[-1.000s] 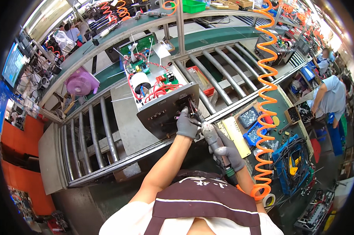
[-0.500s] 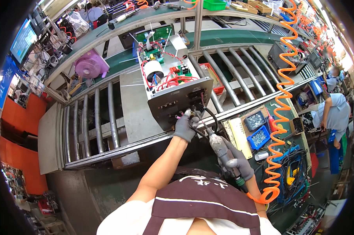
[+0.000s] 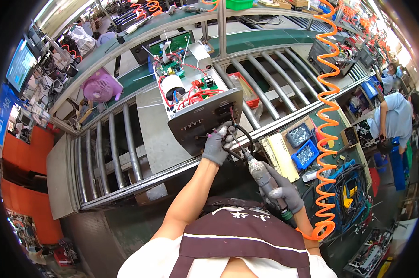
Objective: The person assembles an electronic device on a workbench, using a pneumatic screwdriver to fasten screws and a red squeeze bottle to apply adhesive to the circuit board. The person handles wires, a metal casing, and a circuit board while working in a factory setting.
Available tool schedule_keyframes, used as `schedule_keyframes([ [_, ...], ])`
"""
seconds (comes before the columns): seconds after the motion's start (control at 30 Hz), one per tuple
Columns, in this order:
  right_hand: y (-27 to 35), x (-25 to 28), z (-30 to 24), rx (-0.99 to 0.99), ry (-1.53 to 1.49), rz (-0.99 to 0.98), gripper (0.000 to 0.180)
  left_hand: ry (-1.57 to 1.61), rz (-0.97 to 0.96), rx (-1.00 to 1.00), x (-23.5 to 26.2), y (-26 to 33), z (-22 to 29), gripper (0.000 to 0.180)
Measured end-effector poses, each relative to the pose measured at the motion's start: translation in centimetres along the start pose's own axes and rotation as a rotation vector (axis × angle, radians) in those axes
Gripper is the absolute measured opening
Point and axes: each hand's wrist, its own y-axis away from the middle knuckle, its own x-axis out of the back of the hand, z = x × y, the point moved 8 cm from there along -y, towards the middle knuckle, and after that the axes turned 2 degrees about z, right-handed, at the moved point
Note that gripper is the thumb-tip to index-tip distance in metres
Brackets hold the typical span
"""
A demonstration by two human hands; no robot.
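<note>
The left hand point(image 3: 215, 146), in a grey glove, is at the lower part of the black panel point(image 3: 202, 118), which is the front side of an uncovered machine. Its fingers are bent near the black cable point(image 3: 249, 135); if its grip is holding the cable, I cannot tell.

The right hand point(image 3: 287, 194), also gloved, has its grip closed around the power screwdriver point(image 3: 259, 172). The tool is tilted, and its thin tip points up and to the left, toward the panel, just beside the left fingers. Whether the tip touches the panel is not clear to see.

The machine stands on a metal plate point(image 3: 157, 139), which lies over the steel rollers point(image 3: 131, 143). Behind the panel there are red wires point(image 3: 198, 97) and a white round part point(image 3: 173, 84).

To the right of the screwdriver are a blue tray point(image 3: 296, 162) with small metal pieces and the orange coiled hose point(image 3: 326, 178). A pink fan point(image 3: 98, 90) stands to the left, well apart from the machine.
</note>
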Motion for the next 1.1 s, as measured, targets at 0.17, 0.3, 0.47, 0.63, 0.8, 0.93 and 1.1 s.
schedule_keyframes([
  [0.17,-0.1,-0.2,0.0,0.005,0.041,0.019,0.099,-0.009,0.034,0.030,0.5,-0.1,-0.5,0.018],
  [0.3,-0.6,0.2,0.4,0.022,0.062,0.024,0.098,-0.026,-0.029,0.016,0.2,0.0,-0.2,0.017],
  [0.47,-0.7,0.3,-0.1,0.117,0.256,0.108,0.102,-0.253,0.026,-0.084,-0.1,0.4,0.6,0.016],
  [0.63,0.2,-0.9,-1.7,0.109,0.842,0.142,0.102,-0.491,0.115,-0.186,-0.6,1.1,1.7,0.013],
  [0.8,-1.1,-0.1,0.0,0.149,0.489,0.114,0.100,-0.334,0.128,-0.138,-1.4,1.3,1.4,0.014],
  [0.93,-2.3,-0.3,3.5,0.029,-0.303,-0.086,0.097,-0.148,-0.068,-0.063,-1.1,-0.1,0.8,0.015],
  [1.1,-3.4,-0.1,3.1,0.114,-0.087,0.030,0.095,-0.100,0.067,0.034,-0.2,-0.9,0.6,0.018],
])
